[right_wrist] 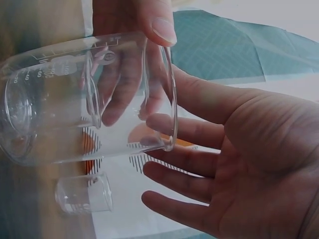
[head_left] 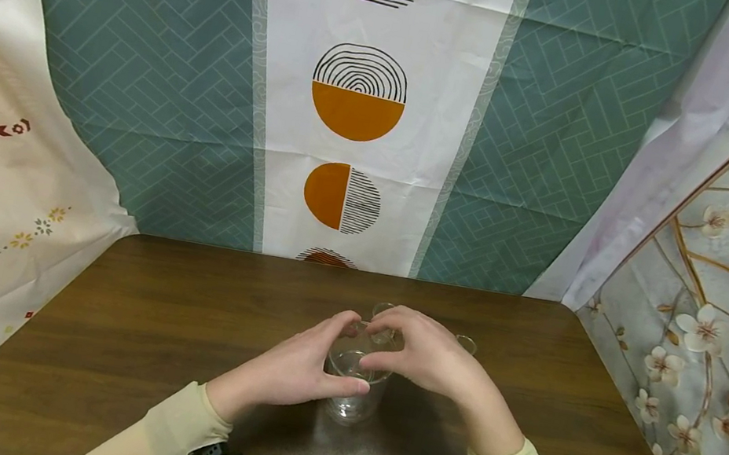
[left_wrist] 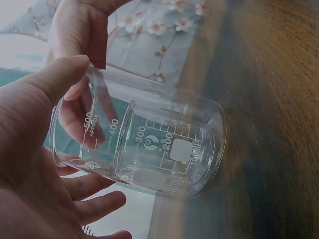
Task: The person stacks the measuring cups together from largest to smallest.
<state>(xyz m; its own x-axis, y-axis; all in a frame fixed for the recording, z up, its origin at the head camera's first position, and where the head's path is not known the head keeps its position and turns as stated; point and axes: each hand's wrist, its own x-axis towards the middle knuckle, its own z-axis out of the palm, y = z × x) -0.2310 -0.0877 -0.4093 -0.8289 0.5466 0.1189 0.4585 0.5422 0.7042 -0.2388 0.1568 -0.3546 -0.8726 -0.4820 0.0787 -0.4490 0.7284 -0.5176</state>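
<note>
A large clear glass beaker [head_left: 347, 409] with a white printed scale stands upright on the table. Nested inside it is a smaller glass beaker [left_wrist: 180, 149], also marked with white figures. My left hand [head_left: 299, 370] grips the large beaker near its rim, thumb on the near side and fingers round the far side. Over the mouth hovers my right hand [head_left: 430, 353], its fingers [right_wrist: 189, 181] extended and spread beside the rim. The right thumb lies at the opening; whether it touches the glass I cannot tell. In the right wrist view, the left fingers show through the glass.
Another small beaker [right_wrist: 84, 194] stands behind the large one. Past my right hand, a further glass rim [head_left: 466, 345] shows, its body mostly hidden. The brown wooden table [head_left: 182, 294] ends against a patterned cloth [head_left: 378, 142], with more cloth hanging at both sides.
</note>
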